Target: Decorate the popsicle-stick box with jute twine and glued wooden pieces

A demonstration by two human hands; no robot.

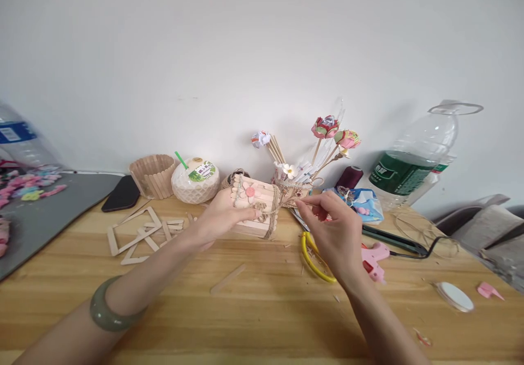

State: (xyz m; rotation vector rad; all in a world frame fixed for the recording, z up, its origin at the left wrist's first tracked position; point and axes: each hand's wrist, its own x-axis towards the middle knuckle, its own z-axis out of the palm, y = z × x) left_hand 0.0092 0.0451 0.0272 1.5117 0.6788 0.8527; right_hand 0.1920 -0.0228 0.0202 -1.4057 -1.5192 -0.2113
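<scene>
A holder made of craft sticks [258,228], decorated with a pink flower and twine, is gripped in my left hand [219,215]. It is held tilted above the table, and twine wraps round its right end. My right hand [333,228] pinches the loose end of the twine [286,203], which stretches from the holder to my fingertips. Yellow-handled scissors [307,250] lie beneath my right hand, partly covered by it. Just right of that wrist rests a pink glue gun [376,258].
Behind the hands stands a decorated pot [291,189] with paper flowers. To the left are a craft-stick cup [152,175], a coconut with a straw [196,182], a phone [121,193] and loose stick frames [135,237]. A large bottle [409,160] leans at the right.
</scene>
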